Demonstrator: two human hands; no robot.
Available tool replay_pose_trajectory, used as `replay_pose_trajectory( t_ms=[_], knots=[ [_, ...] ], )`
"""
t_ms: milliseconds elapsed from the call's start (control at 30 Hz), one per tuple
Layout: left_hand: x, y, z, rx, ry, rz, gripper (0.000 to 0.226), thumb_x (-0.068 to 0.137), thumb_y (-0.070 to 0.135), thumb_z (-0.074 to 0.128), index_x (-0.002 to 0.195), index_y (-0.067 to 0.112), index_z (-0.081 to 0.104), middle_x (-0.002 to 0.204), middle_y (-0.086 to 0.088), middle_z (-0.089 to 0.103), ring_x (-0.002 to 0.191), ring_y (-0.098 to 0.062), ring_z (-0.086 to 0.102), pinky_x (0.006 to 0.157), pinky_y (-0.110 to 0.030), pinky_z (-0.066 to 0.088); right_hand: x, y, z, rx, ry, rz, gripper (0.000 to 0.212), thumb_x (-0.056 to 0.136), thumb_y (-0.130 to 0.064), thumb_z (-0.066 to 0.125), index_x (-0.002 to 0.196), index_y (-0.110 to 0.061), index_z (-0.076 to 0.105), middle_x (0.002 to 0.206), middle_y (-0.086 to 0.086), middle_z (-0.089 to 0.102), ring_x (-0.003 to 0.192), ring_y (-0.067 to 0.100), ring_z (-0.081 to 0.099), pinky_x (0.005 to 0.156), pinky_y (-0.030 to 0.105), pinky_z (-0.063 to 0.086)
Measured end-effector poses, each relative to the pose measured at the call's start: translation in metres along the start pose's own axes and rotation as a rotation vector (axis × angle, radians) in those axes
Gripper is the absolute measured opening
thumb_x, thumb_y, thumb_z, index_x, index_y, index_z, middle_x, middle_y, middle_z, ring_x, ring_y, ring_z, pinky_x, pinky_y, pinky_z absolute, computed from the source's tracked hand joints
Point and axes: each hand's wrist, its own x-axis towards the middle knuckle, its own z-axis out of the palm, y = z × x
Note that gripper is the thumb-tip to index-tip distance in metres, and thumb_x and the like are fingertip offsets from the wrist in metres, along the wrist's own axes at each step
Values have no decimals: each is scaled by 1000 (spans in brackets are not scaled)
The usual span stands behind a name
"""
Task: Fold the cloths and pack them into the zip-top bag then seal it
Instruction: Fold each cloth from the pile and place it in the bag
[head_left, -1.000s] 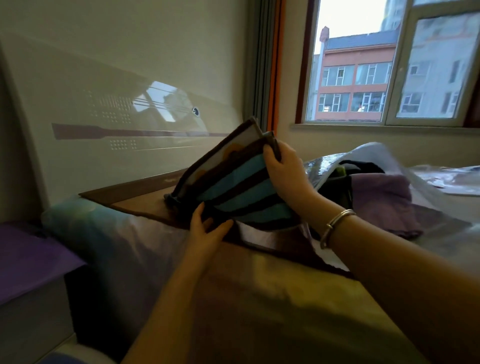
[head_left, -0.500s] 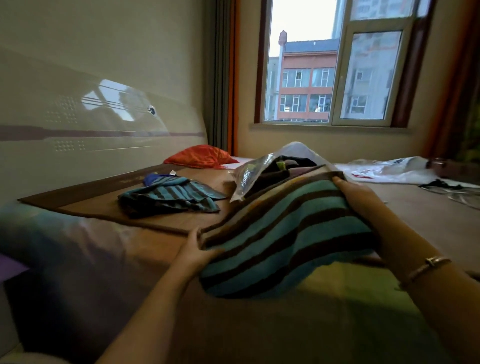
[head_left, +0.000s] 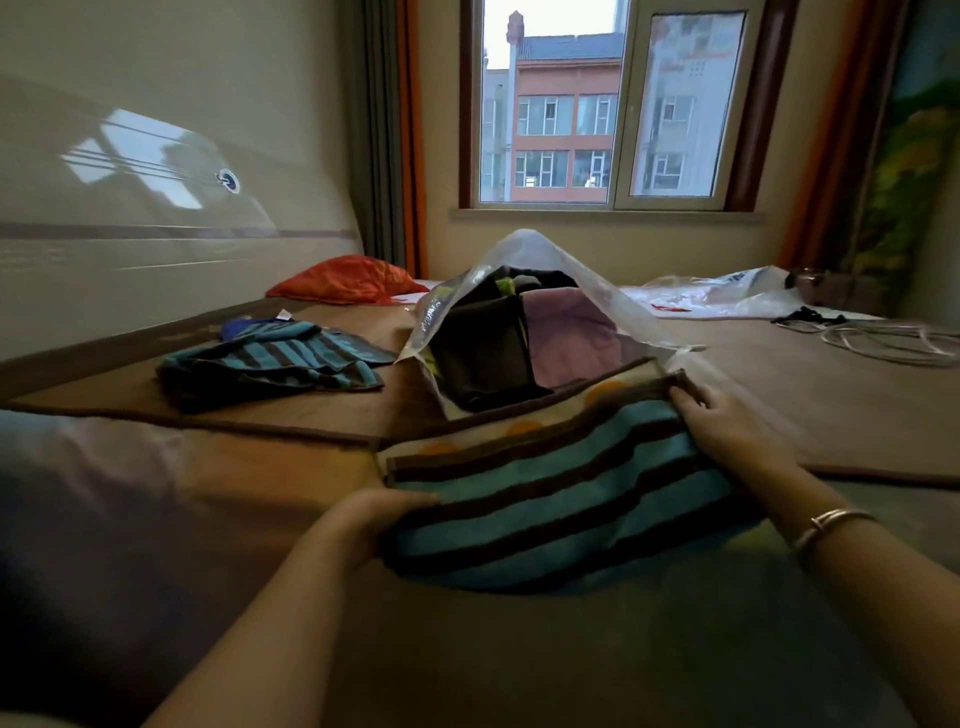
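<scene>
The striped cloth (head_left: 550, 499), folded, lies just in front of the zip-top bag (head_left: 524, 322), whose open mouth faces me with dark and purple cloths inside. I see my left hand (head_left: 374, 525) gripping its near-left edge and my right hand (head_left: 727, 426) pinching its far-right corner at the bag's mouth. Left of the bag lies another striped cloth (head_left: 270, 364), unfolded.
</scene>
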Motion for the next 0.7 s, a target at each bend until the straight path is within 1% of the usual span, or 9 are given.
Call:
replay_pose_trajectory(
  t_ms=[67, 167, 267, 367, 433, 500, 533, 600, 700],
  knots=[
    [-2, 4, -2, -6, -15, 98, 35, 83, 23, 72, 114, 12, 58, 119, -10, 62, 102, -25, 60, 88, -38, 51, -3, 0, -3, -26, 8, -25, 35, 99, -29, 46, 125, -10, 60, 122, 18, 62, 114, 34, 55, 96, 38, 40],
    [-12, 24, 4, 206, 63, 499, 38, 88, 23, 66, 124, 17, 54, 120, 2, 60, 111, -18, 56, 91, -29, 47, -11, -9, -7, -5, -15, -80, 33, 99, -30, 46, 123, -14, 61, 117, 12, 64, 109, 29, 57, 92, 36, 41],
    [-28, 45, 18, 433, 210, 845, 22, 90, 27, 63, 110, 28, 54, 99, 18, 58, 96, -6, 56, 75, -14, 42, -20, -20, -3, 86, -39, -132, 30, 98, -29, 49, 120, -17, 64, 106, 7, 67, 96, 20, 58, 82, 29, 42],
    [-41, 54, 27, 587, 275, 996, 14, 91, 32, 60, 103, 31, 53, 88, 17, 59, 83, -5, 58, 71, -25, 46, -32, -34, 3, 208, -91, -195, 22, 97, -25, 50, 111, -19, 66, 91, -2, 67, 82, 10, 61, 70, 21, 46],
    [-48, 59, 31, 652, 261, 1056, 11, 91, 31, 58, 102, 32, 53, 86, 11, 62, 79, -7, 60, 71, -28, 48, -39, -42, 7, 261, -131, -231, 18, 97, -23, 51, 106, -21, 66, 87, -4, 67, 79, 8, 62, 70, 18, 49],
    [-51, 64, 35, 693, 281, 1039, 16, 93, 33, 54, 109, 30, 52, 91, 5, 65, 82, -13, 62, 75, -36, 52, -43, -47, 10, 283, -133, -258, 16, 97, -23, 51, 101, -21, 67, 88, 0, 70, 80, 11, 65, 72, 22, 52],
    [-50, 67, 38, 702, 311, 976, 23, 95, 35, 51, 117, 28, 50, 99, 1, 65, 89, -18, 62, 81, -40, 51, -44, -49, 11, 291, -116, -270, 16, 97, -23, 52, 97, -21, 67, 89, 3, 71, 81, 14, 66, 73, 24, 52],
    [-43, 72, 41, 650, 336, 741, 35, 97, 37, 47, 127, 20, 46, 115, -7, 61, 105, -28, 58, 92, -38, 45, -45, -53, 12, 320, -82, -277, 18, 96, -24, 52, 87, -24, 68, 89, 8, 72, 81, 19, 67, 75, 30, 54],
    [-37, 75, 46, 369, 167, 412, 43, 97, 37, 49, 128, 7, 50, 122, -13, 59, 111, -28, 56, 99, -37, 43, -48, -60, 16, 361, -74, -264, 22, 96, -23, 53, 80, -22, 67, 85, 10, 72, 76, 18, 66, 70, 28, 54]
  ],
)
